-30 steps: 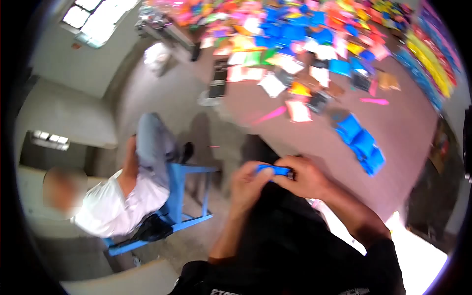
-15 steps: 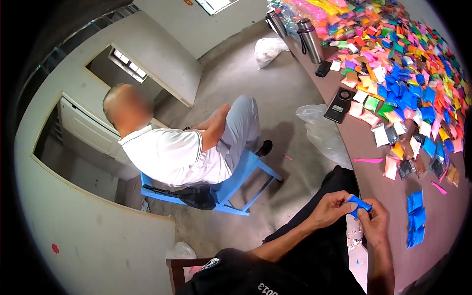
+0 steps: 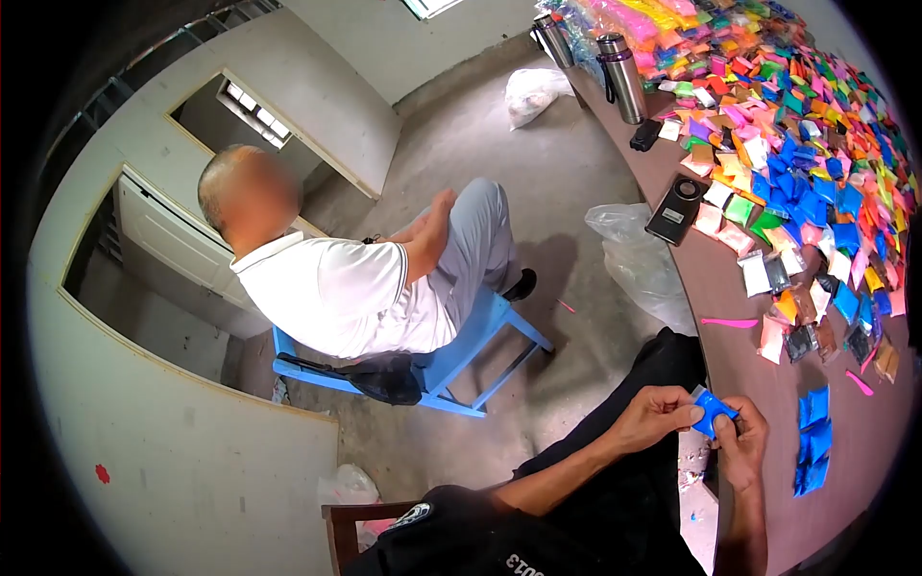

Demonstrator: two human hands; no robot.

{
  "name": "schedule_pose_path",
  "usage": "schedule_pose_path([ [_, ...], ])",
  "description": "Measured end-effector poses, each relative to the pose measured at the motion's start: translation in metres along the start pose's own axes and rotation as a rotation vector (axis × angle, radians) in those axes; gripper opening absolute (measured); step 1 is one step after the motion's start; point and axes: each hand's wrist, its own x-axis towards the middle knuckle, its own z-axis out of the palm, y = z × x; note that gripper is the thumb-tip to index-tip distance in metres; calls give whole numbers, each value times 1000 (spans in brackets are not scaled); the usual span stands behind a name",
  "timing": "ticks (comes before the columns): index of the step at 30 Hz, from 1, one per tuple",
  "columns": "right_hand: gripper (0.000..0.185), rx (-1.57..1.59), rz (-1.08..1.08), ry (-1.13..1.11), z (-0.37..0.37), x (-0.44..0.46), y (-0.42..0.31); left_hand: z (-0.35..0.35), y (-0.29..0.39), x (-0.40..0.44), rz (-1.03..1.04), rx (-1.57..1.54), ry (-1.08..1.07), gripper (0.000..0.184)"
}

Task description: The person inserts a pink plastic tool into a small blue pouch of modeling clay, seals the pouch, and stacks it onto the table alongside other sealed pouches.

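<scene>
One blue packet (image 3: 711, 405) has turned, pinched by left hand (image 3: 655, 420) and right hand (image 3: 745, 446); shirt (image 3: 471, 538) below-left of grip reads “013”.

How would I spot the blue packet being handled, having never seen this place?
Find the brown table with a big heap of colourful packets on it. By its near edge, the left hand and right hand hold one blue packet. Other blue packets lie grouped on the table close by, but only this one is held.
</scene>
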Motion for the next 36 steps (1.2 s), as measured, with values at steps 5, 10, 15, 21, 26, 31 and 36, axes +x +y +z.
schedule_pose_path([
  [5, 21, 27, -8, 40, 0, 1, -2, 2, 4, -1, 19, -1, 18, 20],
  [10, 21, -15, 22, 95, 3, 0, -6, -3, 5, -1, 5, 9, 26, 21],
  [15, 27, 40, 10, 9, -6, 1, 0, -6, -1, 0, -52, -3, -10, 20],
  [21, 31, 66, 35, 9, -4, 3, -8, -7, 0, 3, -43, -47, -19, 20],
  [26, 26, 83, 44, 1, -7, 2, -7, -7, 7, 3, -86, -27, -57, 19],
  [31, 19, -100, -5, -6, -4, 0, -2, 1, 18, 5, -6, 75, -5, 20],
  [36, 14, -120, -76, 1, 3, -1, -10, -6, 6, 6, 74, 95, -32, 18],
])
